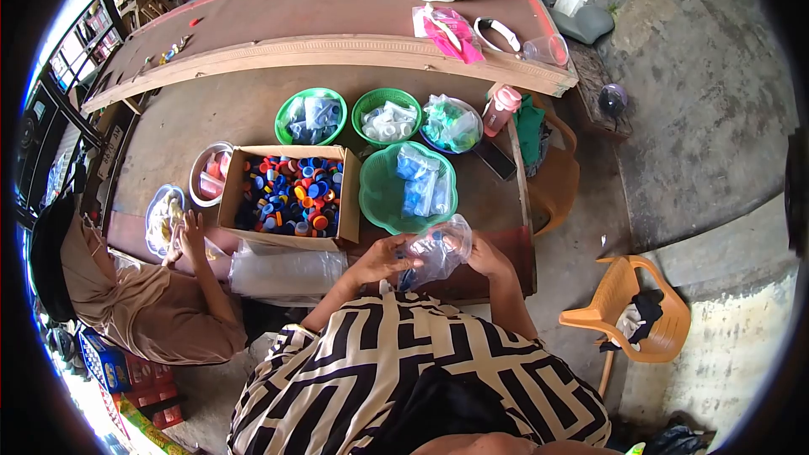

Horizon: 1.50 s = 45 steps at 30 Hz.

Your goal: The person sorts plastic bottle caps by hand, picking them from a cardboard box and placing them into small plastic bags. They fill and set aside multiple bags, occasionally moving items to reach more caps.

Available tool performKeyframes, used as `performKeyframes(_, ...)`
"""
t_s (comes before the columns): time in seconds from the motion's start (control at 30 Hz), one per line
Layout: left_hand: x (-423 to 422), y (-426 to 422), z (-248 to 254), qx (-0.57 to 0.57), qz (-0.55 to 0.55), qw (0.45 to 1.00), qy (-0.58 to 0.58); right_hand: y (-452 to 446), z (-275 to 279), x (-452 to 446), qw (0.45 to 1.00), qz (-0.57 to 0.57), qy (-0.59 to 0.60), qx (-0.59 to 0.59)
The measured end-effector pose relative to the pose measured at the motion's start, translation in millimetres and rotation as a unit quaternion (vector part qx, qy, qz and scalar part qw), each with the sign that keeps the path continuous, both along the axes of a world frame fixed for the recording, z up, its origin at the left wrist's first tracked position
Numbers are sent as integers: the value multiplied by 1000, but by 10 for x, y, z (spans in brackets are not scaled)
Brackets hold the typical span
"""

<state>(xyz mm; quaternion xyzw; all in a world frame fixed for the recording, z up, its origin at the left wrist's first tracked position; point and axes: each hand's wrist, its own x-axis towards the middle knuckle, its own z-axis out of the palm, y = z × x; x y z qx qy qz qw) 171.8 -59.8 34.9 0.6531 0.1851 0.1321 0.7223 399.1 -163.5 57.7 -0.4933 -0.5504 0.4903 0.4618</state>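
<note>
Both hands hold a clear plastic bag [445,254] close to the body, in front of the large green basket. My left hand [381,261] has its fingers closed on the bag's left side, where small dark blue items show. The bag's right side is gripped by my right hand [487,254], its fingers partly hidden by plastic. Just beyond, the large green basket [367,194] holds bags of blue pieces [420,190]. An open cardboard box [228,217] of bottle caps in several colours [297,192] stands left of it. Flat clear bags [286,271] lie at the table's near edge.
Green baskets [281,136] [357,128] and a bowl [479,131] of bagged pieces line the back, near a pink bottle [503,108] and phone [495,159]. A co-worker [160,312] sits at left by two small containers. An orange chair [666,333] stands at right.
</note>
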Motion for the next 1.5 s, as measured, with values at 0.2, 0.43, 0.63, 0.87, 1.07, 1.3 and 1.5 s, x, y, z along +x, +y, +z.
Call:
performKeyframes(0.2, 224, -85, -14, 7, 51, 999, 12, -30, -103, 52, 1000, 31, -2, 1)
performKeyframes(0.43, 258, -133, -251, 33, 84, 995, 43, -139, -9, 226, 996, 46, -71, 26)
performKeyframes(0.63, 364, -337, -60, 144, 17, 989, 3, -230, -42, 335, 1000, 2, 11, -1)
performKeyframes(0.87, 423, -354, -457, 48, -22, 992, 117, -289, -340, 678, 969, -164, 156, -98)
performKeyframes(1.07, 416, -505, -330, 5, -12, 997, 82, -414, -364, 795, 961, -168, 202, -81)
performKeyframes(1.3, 575, -746, -301, 23, 46, 997, 51, -768, -670, 1001, 950, -181, 236, -98)
performKeyframes(1.5, 835, -803, -187, 58, 21, 992, 110, -882, -595, 1081, 934, -186, 290, -92)
